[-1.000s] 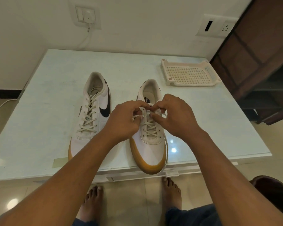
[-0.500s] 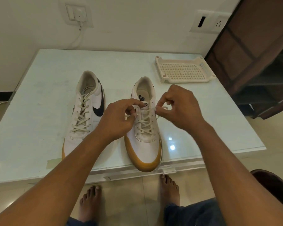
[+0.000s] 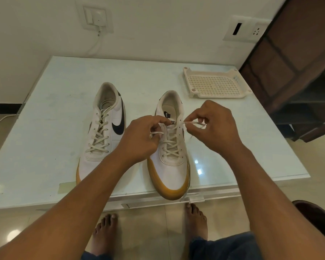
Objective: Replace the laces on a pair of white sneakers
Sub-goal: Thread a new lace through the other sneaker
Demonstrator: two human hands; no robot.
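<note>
1. Left sneaker [image 3: 101,132]: white, dark swoosh, fully laced, on the table [image 3: 45,128].
2. Left hand [image 3: 141,139]: pinches one lace end [image 3: 156,133].
3. Right sneaker [image 3: 172,166]: toe at the table's front edge; tongue tag reads "KE" (rest hidden).
4. Right hand [image 3: 216,128]: pinches the other lace end [image 3: 192,122].
5. Perforated tray [image 3: 216,85]: far right.

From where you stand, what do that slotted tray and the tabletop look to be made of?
Tray: likely moulded plastic, cream and matt; its grid of holes and rounded rim suggest it. Tabletop: seems glass or a glossy laminate, pale; it mirrors lights near the front edge.
</note>
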